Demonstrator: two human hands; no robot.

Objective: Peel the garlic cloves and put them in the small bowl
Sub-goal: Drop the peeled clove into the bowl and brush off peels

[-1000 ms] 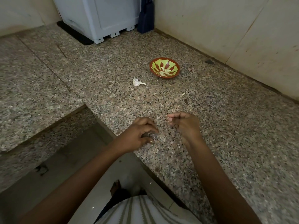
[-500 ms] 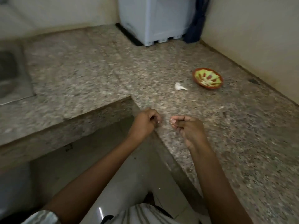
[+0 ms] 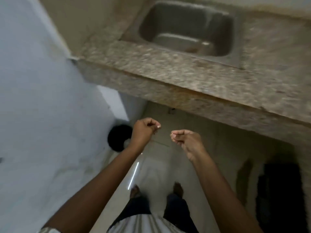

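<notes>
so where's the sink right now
In the head view the sink sits top centre, sunk into the granite counter, beyond and above both hands, which hover over the floor.

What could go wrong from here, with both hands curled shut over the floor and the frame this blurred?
1. Both the left hand and right hand hang over the tiled floor, clear of the counter. Anything pinched in them, too small to identify, would likely drop to the floor.
2. The bowl is out of view, so placement can't be checked.
3. Heavy motion blur could hide a slip.
</notes>
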